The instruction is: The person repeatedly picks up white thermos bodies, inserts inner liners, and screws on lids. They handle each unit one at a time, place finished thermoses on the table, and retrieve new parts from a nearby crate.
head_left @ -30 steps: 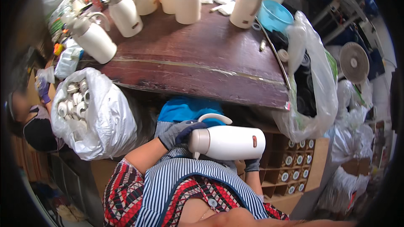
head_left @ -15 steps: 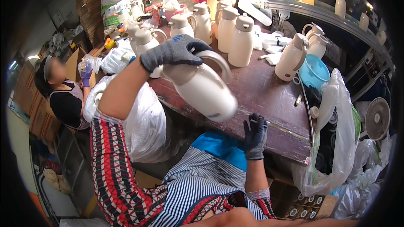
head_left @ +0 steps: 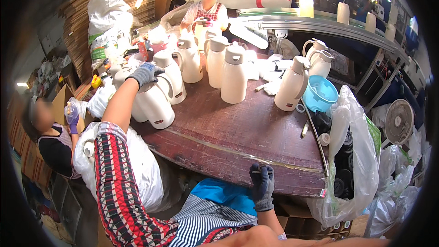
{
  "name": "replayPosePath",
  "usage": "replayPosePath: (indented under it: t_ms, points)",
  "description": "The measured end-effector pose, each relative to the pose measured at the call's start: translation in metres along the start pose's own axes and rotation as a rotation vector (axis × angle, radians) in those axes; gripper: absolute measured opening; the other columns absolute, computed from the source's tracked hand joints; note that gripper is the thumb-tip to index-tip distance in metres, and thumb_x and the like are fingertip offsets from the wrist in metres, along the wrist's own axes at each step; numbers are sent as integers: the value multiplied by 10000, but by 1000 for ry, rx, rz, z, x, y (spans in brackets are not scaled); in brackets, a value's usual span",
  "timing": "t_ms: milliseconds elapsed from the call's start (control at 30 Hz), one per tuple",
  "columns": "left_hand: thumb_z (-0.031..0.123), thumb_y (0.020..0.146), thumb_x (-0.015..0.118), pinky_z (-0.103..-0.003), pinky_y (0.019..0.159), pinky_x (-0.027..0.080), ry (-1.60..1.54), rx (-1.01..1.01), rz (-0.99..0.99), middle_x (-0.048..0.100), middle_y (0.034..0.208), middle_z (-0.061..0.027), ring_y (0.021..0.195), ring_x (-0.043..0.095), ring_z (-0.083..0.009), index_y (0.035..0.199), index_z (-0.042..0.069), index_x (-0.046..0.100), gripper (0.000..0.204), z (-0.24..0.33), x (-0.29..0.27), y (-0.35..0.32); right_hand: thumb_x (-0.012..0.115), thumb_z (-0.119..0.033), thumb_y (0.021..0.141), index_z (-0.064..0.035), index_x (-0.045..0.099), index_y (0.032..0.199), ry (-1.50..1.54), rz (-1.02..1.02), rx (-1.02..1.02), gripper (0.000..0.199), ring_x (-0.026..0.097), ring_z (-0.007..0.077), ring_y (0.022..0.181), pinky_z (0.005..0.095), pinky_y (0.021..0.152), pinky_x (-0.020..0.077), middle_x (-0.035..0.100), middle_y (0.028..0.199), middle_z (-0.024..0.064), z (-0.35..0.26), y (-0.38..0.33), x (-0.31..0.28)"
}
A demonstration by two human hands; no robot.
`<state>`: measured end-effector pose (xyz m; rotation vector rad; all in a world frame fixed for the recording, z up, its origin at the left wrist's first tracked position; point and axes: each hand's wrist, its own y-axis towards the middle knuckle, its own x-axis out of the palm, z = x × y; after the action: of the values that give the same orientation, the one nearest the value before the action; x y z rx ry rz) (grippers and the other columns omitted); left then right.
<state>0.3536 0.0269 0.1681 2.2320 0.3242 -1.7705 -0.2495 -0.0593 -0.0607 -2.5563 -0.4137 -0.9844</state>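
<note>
My left hand (head_left: pixel 145 74), in a grey knit glove with dark fingertips, is closed over the top of a cream vacuum jug (head_left: pixel 157 106). This jug stands upright at the left front of the table, its handle toward the right. The glove hides most of its lid. More cream jugs stand close behind it, among them one with a grey lid (head_left: pixel 233 77). At the table's front edge, my gloved right hand (head_left: pixel 262 186) has its fingers curled in. A small thin thing seems to stick out at its fingertips, too small to name.
At the right stand a lone jug (head_left: pixel 291 87), a blue basin (head_left: pixel 321 95) and a clear plastic bag (head_left: pixel 352 155) of dark round parts. A fan (head_left: pixel 398 120) is beyond. One co-worker (head_left: pixel 206 16) handles a jug across the table; another (head_left: pixel 52 139) is at the left.
The jug in my left hand was tilted in the air over the table; now it stands upright farther left among the others. My right hand stays by the table edge. The view has shifted.
</note>
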Motion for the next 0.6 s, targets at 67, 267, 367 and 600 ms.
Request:
replayPosePath:
  t_ms: [67, 267, 367, 600]
  points:
    - [426, 722, 884, -531, 1043, 489, 201, -59, -97, 612, 1380, -151, 1258, 595, -391, 1422, 230, 614, 776, 52, -24, 24, 633, -122, 1041, -97, 647, 1077, -91, -13, -108, 46, 718, 194, 936, 339, 828, 601, 727, 1024, 74, -1, 8, -16]
    - [663, 892, 651, -501, 1033, 487, -339, 4, 490, 617, 1306, -250, 1197, 611, -422, 1424, 101, 569, 778, 226, -71, 169, 698, -148, 963, -98, 692, 1086, -1425, 51, -709, 133, 688, 248, 924, 375, 804, 556, 716, 1020, 64, -51, 53, -32]
    - [519, 937, 635, -475, 986, 531, -316, -27, 365, 618, 1307, -278, 1156, 631, -419, 1429, 26, 538, 704, 288, -77, 231, 736, -201, 842, -178, 681, 1198, -1939, 143, -941, 361, 655, 318, 1006, 450, 832, 543, 680, 1094, 75, -73, 89, -52]
    - [179, 906, 664, -460, 843, 645, -970, 431, 202, 646, 1231, -294, 1003, 714, -366, 1441, -111, 445, 647, 330, -57, 181, 668, -310, 887, -108, 619, 1341, -2113, 175, -624, 499, 617, 323, 1210, 457, 969, 507, 612, 1378, 163, -85, 106, -78]
